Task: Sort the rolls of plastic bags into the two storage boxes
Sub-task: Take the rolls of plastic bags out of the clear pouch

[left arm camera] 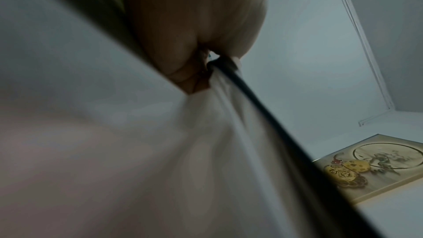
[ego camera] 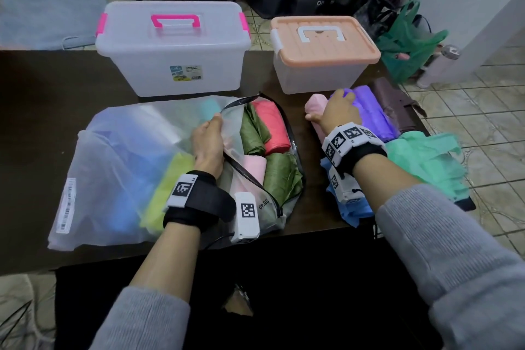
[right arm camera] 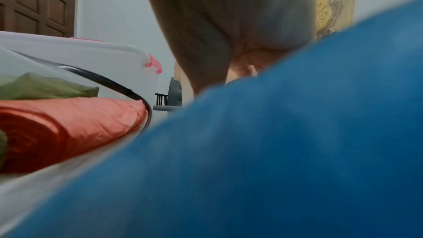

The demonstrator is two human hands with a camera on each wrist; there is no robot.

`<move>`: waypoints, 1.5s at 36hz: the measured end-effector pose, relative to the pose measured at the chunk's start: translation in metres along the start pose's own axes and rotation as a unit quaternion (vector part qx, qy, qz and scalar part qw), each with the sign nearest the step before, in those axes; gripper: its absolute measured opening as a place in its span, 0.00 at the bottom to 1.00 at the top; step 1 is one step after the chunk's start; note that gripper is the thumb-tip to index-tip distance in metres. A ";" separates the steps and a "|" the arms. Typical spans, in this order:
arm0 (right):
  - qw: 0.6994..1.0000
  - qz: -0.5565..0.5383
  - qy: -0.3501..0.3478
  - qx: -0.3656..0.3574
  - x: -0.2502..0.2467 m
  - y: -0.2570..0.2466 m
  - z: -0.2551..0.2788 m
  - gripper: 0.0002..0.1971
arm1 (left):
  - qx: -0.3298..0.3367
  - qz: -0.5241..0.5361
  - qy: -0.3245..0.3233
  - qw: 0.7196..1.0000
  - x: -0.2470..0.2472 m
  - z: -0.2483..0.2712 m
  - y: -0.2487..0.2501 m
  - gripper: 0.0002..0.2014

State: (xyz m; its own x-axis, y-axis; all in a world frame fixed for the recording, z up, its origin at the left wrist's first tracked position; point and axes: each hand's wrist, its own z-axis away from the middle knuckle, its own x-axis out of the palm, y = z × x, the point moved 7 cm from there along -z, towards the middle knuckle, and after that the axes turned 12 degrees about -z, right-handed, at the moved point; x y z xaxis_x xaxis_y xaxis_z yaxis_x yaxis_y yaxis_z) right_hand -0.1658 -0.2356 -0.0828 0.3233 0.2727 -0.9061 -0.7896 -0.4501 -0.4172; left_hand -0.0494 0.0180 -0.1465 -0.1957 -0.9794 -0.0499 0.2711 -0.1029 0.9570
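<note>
My right hand (ego camera: 339, 111) lies on the purple roll (ego camera: 372, 116), fingers curled over its far end; whether they pinch it or only rest there I cannot tell, since the right wrist view shows mostly my palm and the blue roll (right arm camera: 274, 151) under the wrist. A pink roll (ego camera: 314, 108) lies just left of this grip, touching the purple one, and a green roll (ego camera: 426, 162) spreads behind and to the right. My left hand (ego camera: 208, 145) pinches the black-edged flap of the bag (ego camera: 119, 167), holding it open over the red roll (ego camera: 272, 128), olive rolls (ego camera: 281, 176) and another pink one inside. Both boxes, the pink-handled box (ego camera: 173, 48) beyond my left grip and the peach box (ego camera: 324, 54) just beyond my right, have their lids on, so I judge a lid must come off before any roll goes in. To do it well I should close firmly round the whole roll so it does not unwind. The bench (ego camera: 42, 88) edge runs close on my right, and the green roll overhangs it; open room lies to the far left.
</note>
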 end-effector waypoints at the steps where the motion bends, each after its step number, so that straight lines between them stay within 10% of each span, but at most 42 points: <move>1: 1.000 -0.002 0.014 -0.006 -0.003 -0.001 0.001 0.38 | -0.001 0.001 0.000 1.000 0.000 0.000 -0.001 0.13; 8: 1.000 0.015 0.024 -0.007 -0.007 0.001 -0.004 0.21 | 0.007 0.004 0.004 1.000 0.000 0.001 0.001 0.12; 14: 0.993 0.085 -0.077 0.013 0.001 0.003 0.006 0.44 | 0.005 0.001 0.009 1.000 0.000 0.000 -0.001 0.15; 21: 0.993 0.061 -0.088 0.058 0.014 0.005 -0.014 0.17 | -0.001 -0.005 0.008 1.000 0.000 -0.001 -0.001 0.15; 29: 0.994 0.000 -0.093 0.063 0.019 0.006 -0.008 0.25 | -0.006 -0.012 0.010 1.000 -0.001 0.006 0.005 0.13; 35: 0.993 -0.014 0.018 -0.113 -0.024 -0.041 0.025 0.22 | -0.008 -0.015 0.009 1.000 -0.002 0.005 0.003 0.13; 43: 0.957 -0.104 -0.258 -0.087 0.034 -0.063 0.057 0.14 | -0.004 0.002 0.015 1.000 -0.002 0.003 0.001 0.14; 54: 0.926 -0.194 -0.325 0.015 0.052 -0.066 0.064 0.26 | -0.002 0.001 0.011 1.000 0.000 0.003 0.001 0.12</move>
State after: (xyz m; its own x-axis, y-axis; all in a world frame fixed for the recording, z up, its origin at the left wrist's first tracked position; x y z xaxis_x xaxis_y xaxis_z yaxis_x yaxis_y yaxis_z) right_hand -0.1301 -0.1371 -0.0975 0.2110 0.8671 -0.4513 -0.6973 -0.1900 -0.6911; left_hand -0.0517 0.0183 -0.1446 -0.1752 -0.9831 -0.0539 0.2747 -0.1014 0.9562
